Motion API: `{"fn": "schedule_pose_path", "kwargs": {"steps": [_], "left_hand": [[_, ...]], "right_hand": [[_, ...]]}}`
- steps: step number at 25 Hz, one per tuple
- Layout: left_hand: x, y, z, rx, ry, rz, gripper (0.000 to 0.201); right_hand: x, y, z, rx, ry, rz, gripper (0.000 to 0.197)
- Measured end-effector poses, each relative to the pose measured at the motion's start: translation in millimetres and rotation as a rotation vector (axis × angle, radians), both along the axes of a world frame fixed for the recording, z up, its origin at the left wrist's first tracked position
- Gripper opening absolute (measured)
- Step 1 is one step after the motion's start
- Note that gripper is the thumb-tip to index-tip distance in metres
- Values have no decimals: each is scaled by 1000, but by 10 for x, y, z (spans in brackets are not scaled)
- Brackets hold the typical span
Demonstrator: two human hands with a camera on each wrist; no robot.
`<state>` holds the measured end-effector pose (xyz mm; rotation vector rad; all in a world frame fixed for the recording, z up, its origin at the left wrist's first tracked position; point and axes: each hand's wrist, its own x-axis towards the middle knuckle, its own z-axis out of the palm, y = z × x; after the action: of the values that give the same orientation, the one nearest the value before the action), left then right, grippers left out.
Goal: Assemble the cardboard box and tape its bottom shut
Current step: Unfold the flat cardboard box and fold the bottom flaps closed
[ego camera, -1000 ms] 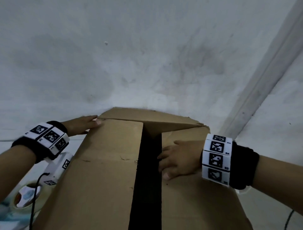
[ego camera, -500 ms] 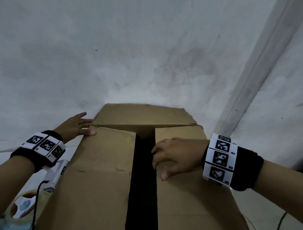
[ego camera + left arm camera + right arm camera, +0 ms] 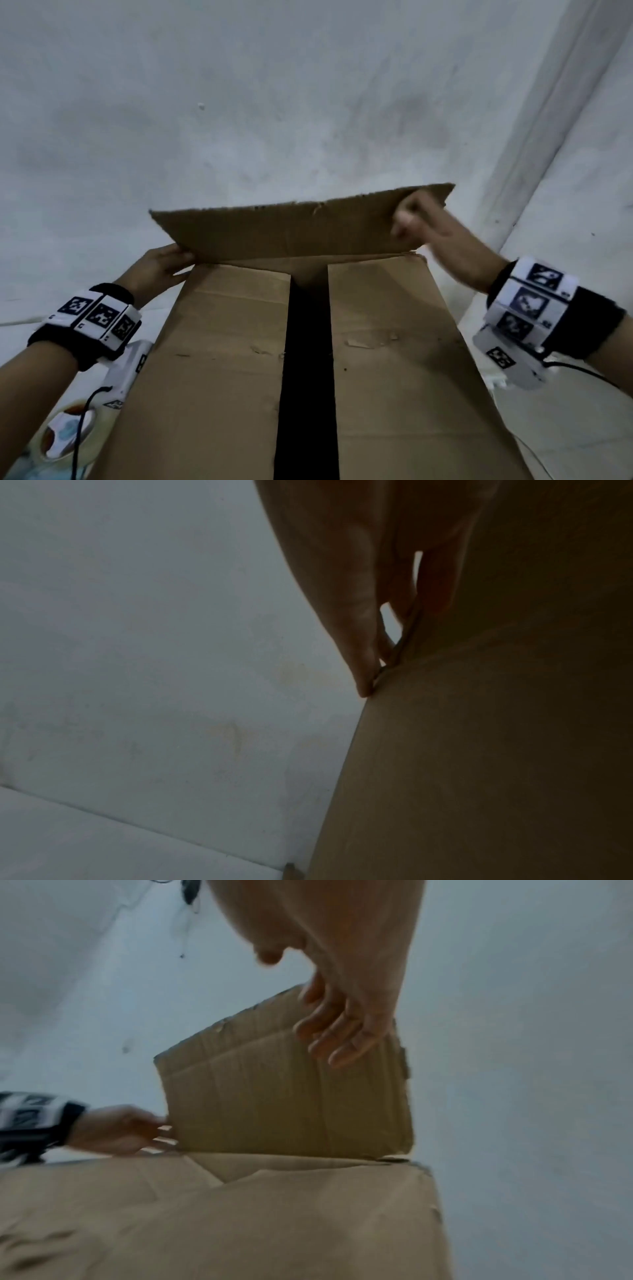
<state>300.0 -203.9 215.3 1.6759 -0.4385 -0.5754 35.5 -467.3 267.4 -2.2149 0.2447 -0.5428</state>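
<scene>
The brown cardboard box (image 3: 219, 377) lies before me with its two long flaps folded flat, a dark gap (image 3: 305, 377) between them. Its far flap (image 3: 291, 229) stands raised above them. My right hand (image 3: 418, 219), blurred, rests on the flap's upper right corner. In the right wrist view its fingers (image 3: 335, 1037) lie fairly straight on the flap (image 3: 274, 1096), thumb apart. My left hand (image 3: 161, 270) touches the box's far left corner at the flap's lower edge. In the left wrist view its fingers (image 3: 359, 615) run straight along the box edge (image 3: 479, 750).
A roll of clear tape (image 3: 41, 445) lies at the lower left beside the box. A stained white wall (image 3: 274, 120) rises close behind the box, and a white moulding (image 3: 548, 137) runs along the right. A cable (image 3: 582, 373) trails from my right wrist.
The far flap, folded down before, now stands up. My right hand left the right long flap and moved to the far flap's top right corner. My left hand stayed at the far left corner.
</scene>
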Motion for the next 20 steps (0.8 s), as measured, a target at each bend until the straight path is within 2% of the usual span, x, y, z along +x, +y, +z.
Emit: {"fn": "schedule_pose_path", "kwargs": {"steps": [1,3,5,6,8,9,11,12,13,14,15,16,18,20], "left_hand": [[3,28,1,-50,78,-29,28],[39,88,27,-148,198,-69,23],[46,147,83,-181,240,-67,54],[32,178,116,-156,228,-82,61],[-31,271,187,-23,205,-192,66],[-76,318,214,81,179,-268,70],[-170,383,218,356,-16,-392,89],[-213,390,193,512,-150,-441,103],[-274,370,170,630,-259,-502,118],[-345,339,152,708,-323,-557,130],[-387,315,114,750,-353,-585,133],[-404,288,75,778,-368,-582,124],[-447,268,27,812,-380,-527,86],[-483,252,-39,827,-439,-480,68]], "right_hand": [[-27,-99,38,132,-114,-134,17],[-79,-247,67,290,-144,-304,34],[-107,-332,52,413,-60,-331,51],[-122,-338,53,458,-21,-326,56],[-183,-340,58,465,35,-327,55],[-230,-330,37,423,69,-310,44],[-330,-300,-58,251,175,-241,18],[-382,-280,-126,160,247,-211,19],[-425,-263,-211,80,315,-189,29],[-461,-242,-302,20,368,-176,41],[-484,-227,-391,-14,391,-176,50],[-490,-216,-469,-38,390,-183,54],[-483,-212,-601,-144,390,-192,53],[-460,-213,-710,-295,444,-202,53]]}}
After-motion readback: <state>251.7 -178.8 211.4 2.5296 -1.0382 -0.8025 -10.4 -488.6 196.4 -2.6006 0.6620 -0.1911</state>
